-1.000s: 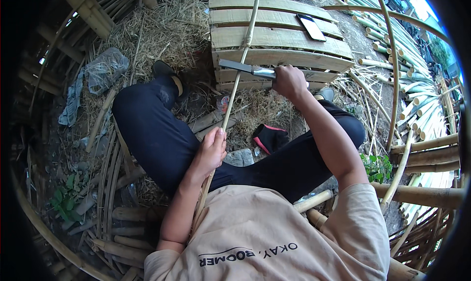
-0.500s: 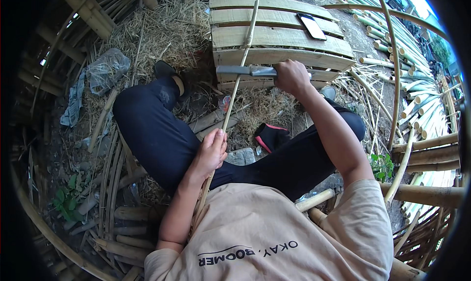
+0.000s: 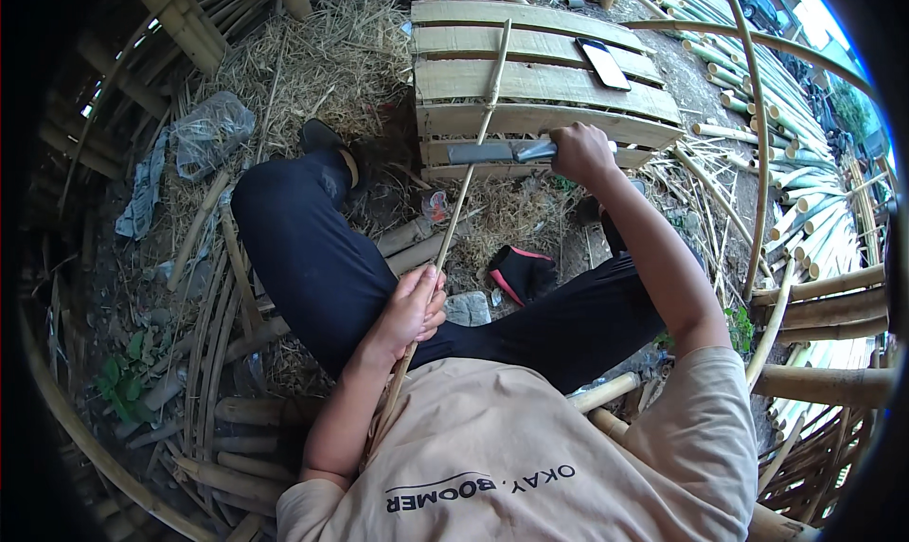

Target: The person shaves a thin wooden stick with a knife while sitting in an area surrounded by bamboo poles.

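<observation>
Plastic bag: clear and crumpled [image 3: 216, 137], on the littered ground at far left.
Left hand: closed [image 3: 412, 307], fingers clamped around the bamboo strip [image 3: 461, 198].
Bamboo strip: thin and pale; passes through the left fist, its lower part running back against the tan shirt [image 3: 530, 428], its longer part slanting up and away past the fingers. The far end lies over the slatted wooden crate [image 3: 549, 83].
Bladed tool: grey and flat [image 3: 497, 151]; crosses the strip well beyond the left fist, near the crate's close edge. Contact between edge and strip cannot be told.
Glove: black with red trim [image 3: 525, 274], on the ground between the legs.
Right hand: closed [image 3: 582, 152], clamped on the tool's handle; the strip lies to the left of this grip, apart from it.
Phone: flat on the crate slats [image 3: 603, 64].
Bamboo poles: stacked at far right [image 3: 805, 201].
</observation>
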A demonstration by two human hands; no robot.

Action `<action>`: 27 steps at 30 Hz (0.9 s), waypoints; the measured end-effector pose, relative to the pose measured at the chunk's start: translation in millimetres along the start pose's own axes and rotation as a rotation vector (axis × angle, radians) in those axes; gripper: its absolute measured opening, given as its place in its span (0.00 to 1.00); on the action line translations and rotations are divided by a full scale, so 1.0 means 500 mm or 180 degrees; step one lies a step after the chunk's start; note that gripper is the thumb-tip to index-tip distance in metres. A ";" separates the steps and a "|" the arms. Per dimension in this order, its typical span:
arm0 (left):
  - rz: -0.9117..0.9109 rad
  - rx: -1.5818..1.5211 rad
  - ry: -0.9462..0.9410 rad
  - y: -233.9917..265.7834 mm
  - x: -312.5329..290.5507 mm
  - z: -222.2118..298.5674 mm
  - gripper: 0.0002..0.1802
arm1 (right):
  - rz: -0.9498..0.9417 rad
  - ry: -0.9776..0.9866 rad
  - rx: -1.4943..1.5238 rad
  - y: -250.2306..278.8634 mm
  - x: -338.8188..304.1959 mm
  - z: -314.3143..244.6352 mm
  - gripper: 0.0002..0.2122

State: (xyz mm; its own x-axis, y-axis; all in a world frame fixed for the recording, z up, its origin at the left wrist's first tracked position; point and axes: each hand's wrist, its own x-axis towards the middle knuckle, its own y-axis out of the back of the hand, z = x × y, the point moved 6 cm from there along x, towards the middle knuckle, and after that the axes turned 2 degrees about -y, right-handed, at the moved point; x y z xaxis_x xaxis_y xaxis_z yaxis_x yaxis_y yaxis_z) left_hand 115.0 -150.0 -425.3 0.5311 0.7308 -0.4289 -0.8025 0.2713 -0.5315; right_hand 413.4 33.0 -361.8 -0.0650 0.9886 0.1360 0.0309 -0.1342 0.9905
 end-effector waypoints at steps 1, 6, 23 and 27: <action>0.0037 0.0089 -0.0042 -0.003 0.000 -0.002 0.17 | -0.0028 -0.0145 0.0019 -0.008 0.002 0.017 0.07; 0.0079 0.0168 -0.0078 -0.002 -0.006 -0.007 0.16 | 0.0155 0.0459 -0.0141 0.014 0.003 -0.011 0.07; -0.0014 -0.0126 -0.0041 0.009 -0.030 -0.020 0.15 | -0.0034 0.0211 -0.0001 -0.011 -0.024 -0.040 0.06; -0.0129 -0.0261 -0.0060 0.004 -0.031 -0.021 0.15 | 0.0170 0.0043 -0.0048 0.012 -0.005 -0.017 0.08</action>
State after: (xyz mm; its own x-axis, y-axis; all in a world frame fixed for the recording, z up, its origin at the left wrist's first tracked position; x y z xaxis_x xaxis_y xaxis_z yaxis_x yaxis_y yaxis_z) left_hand 108.0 -167.2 -427.3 0.5568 0.7322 -0.3923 -0.7551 0.2492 -0.6064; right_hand 405.5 29.2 -355.9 -0.0771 0.9790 0.1888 0.0195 -0.1879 0.9820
